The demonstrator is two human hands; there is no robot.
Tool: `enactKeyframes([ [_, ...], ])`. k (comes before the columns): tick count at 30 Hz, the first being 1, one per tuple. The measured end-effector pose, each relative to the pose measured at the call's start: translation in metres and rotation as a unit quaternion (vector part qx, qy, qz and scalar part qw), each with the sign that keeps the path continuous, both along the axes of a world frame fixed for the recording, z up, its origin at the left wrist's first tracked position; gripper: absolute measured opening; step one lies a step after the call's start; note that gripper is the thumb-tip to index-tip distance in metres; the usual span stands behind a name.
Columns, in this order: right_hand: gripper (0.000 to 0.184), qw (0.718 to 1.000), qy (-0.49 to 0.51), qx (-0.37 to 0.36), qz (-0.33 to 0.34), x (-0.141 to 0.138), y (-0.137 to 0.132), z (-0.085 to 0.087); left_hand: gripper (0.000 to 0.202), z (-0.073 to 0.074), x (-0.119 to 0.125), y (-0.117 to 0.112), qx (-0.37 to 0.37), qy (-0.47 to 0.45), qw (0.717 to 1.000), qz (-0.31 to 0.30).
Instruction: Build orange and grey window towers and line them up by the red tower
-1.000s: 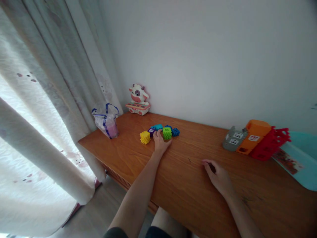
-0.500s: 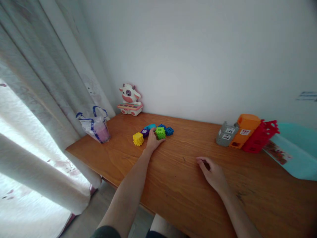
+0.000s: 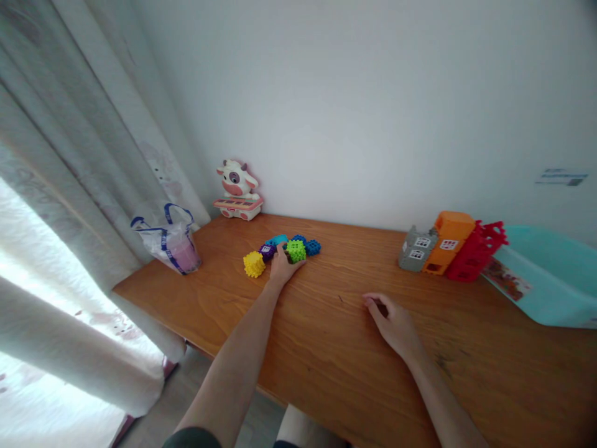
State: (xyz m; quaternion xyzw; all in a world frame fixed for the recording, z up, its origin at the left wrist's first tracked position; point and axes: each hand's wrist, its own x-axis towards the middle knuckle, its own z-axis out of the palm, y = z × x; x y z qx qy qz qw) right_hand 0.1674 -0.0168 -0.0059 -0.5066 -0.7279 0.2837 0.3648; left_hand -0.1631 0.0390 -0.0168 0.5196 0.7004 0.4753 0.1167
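On the wooden table top (image 3: 196,305) lies a tight cluster of knobbly toy blocks. A yellow block (image 3: 254,264) sits at its left, beside a purple block (image 3: 267,252). A teal block (image 3: 278,240) and a dark blue block (image 3: 299,238) lie behind them, with a lime green block (image 3: 295,251) and a blue block (image 3: 313,247) at the right. My left hand (image 3: 283,267) rests against the green and purple blocks, its fingers partly hiding them. Well to the right, my right hand (image 3: 390,322) lies on the bare wood with curled fingers, touching no block.
A cow toy with a keyboard (image 3: 237,193) stands at the back edge, near a plastic bag holding a pink cup (image 3: 170,247). Grey, orange and red toy house pieces (image 3: 448,249) lie at the far right, beside a teal tray (image 3: 543,277). A curtain (image 3: 79,186) hangs at the left.
The whole scene slides left and slightly in the frame as my head turns. My left hand's fingers have curled closer around the green block. My right hand stays about the same.
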Motion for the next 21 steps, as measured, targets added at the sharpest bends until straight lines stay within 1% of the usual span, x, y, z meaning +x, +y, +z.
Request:
enactKeyframes([
  [3,0.031,1.000,0.006,0.005,0.001,0.000,0.000,0.000,0.088,0.000,0.002,-0.004,0.001,0.012,1.000,-0.009],
  [6,0.031,1.000,0.010,0.006,0.003,0.000,-0.001,0.000,0.088,0.000,0.007,-0.013,0.002,0.023,1.000,-0.017],
  [9,0.029,1.000,0.026,0.008,0.011,-0.001,0.001,-0.003,0.087,0.002,0.016,-0.024,0.004,0.044,0.998,-0.051],
  [11,0.029,0.998,0.057,0.026,0.004,-0.002,0.002,-0.007,0.086,0.003,0.026,-0.031,0.005,0.051,0.996,-0.076],
  [13,0.038,0.993,0.098,0.061,-0.021,-0.005,0.003,-0.010,0.085,0.004,0.038,-0.035,-0.004,0.045,0.995,-0.093],
  [16,0.061,0.983,0.115,0.135,-0.057,-0.007,0.001,-0.010,0.088,0.003,0.063,-0.037,-0.022,0.039,0.991,-0.124],
  [18,0.066,0.973,0.100,0.198,-0.057,-0.008,-0.001,-0.007,0.088,0.001,0.082,-0.035,-0.014,0.047,0.985,-0.166],
  [21,0.064,0.960,0.052,0.273,-0.027,-0.007,0.002,-0.002,0.087,-0.002,0.113,-0.029,-0.002,0.044,0.971,-0.236],
])
